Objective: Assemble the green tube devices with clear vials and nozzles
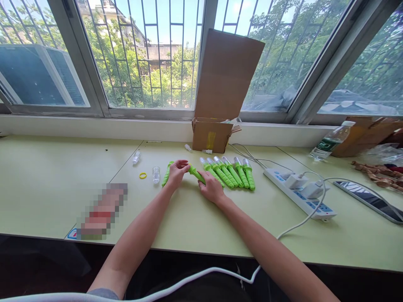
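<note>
My right hand (211, 188) is closed around a green plastic stick handle (197, 174) that slants up to the left. At its collared upper end, my left hand (178, 171) has thumb and fingers pinched together; what is between them is too small to make out. Another green stick handle (166, 174) lies on the table, partly hidden by my left hand. Right of my hands, several green sticks (231, 172) with clear tips lie side by side. To the left are a clear plastic cup-like piece (156, 175), a yellow ring (142, 175) and another clear piece (136, 157).
An upright-flapped cardboard box (209, 135) stands by the window, with small clear pieces (188, 147) near it. Rightward are a power strip (299, 193) with cables, a phone (368, 201) and a water bottle (330, 141). A blurred patch (103, 212) covers something near the front edge.
</note>
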